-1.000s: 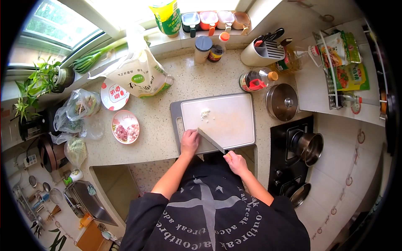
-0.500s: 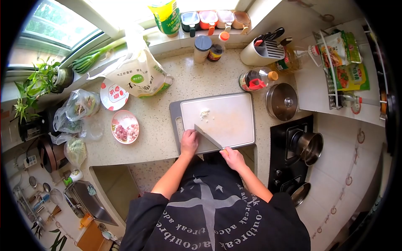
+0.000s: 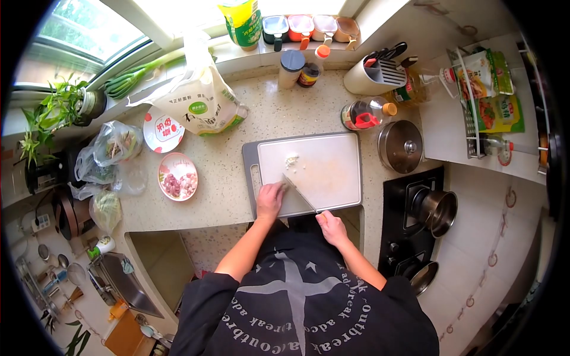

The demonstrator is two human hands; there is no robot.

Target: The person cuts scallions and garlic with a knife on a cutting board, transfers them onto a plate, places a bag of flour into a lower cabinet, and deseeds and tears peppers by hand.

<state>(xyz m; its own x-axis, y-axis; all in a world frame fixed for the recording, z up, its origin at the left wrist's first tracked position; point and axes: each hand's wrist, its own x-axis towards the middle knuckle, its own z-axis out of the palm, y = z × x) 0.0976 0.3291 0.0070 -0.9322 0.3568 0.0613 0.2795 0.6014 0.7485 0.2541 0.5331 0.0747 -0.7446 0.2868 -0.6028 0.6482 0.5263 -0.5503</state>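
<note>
In the head view, holds the knife [image 3: 301, 194] in the right hand [image 3: 332, 228], closed around the handle just at the near edge of the cutting board [image 3: 335, 169]. Slants the blade away and leftward over the white surface, with the tip near the fingers of the left hand [image 3: 270, 200]. Curls that hand partly shut on the near left part of the board; cannot tell of anything pinched beneath. Shows small white pieces [image 3: 291, 159] in a loose cluster beyond the blade tip, with a few scattered beside it. Has a bowl [image 3: 177, 156] of pinkish meat pieces [image 3: 179, 185] left of the board, apart from it, and a lidded pan [image 3: 392, 146] to the right.
</note>
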